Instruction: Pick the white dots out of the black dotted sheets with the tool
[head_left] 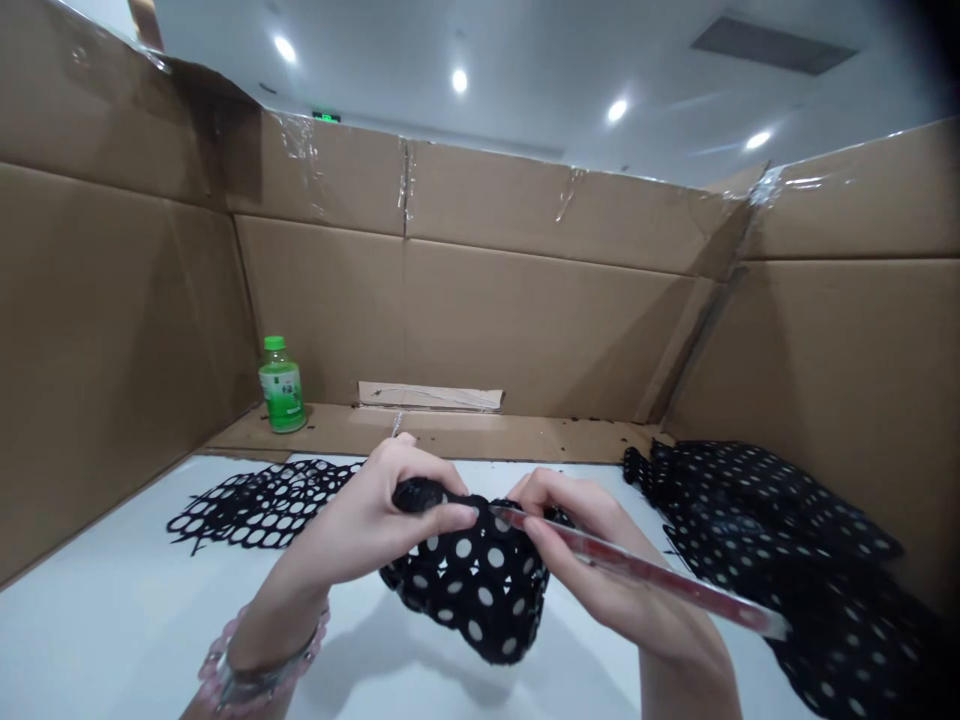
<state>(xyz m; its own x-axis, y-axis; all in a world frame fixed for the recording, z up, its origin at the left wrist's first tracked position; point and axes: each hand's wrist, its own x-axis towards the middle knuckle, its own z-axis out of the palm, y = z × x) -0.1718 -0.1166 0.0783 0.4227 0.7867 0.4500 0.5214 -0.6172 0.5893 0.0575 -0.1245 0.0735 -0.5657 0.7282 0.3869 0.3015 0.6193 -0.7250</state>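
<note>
A black piece of fabric with white dots (pixel 486 596) hangs in front of me, held up over the white table. The thumb and fingers of my left hand (pixel 382 510) are closed on its upper left edge. My right hand (pixel 592 545) pinches a long, thin tool with a red handle (pixel 652 572), whose tip meets the fabric's top edge near my left thumb. Whether that tip is a blade or a tweezer point, I cannot make out. Some right fingers are behind the fabric, and part of its upper edge is covered by both hands.
A black net-like sheet full of holes (pixel 255 505) lies on the white table (pixel 112 620) at left. More dotted black fabric (pixel 780 540) is heaped at right. Behind stands a green bottle (pixel 283 388). Cardboard walls (pixel 525 300) enclose the back and both sides.
</note>
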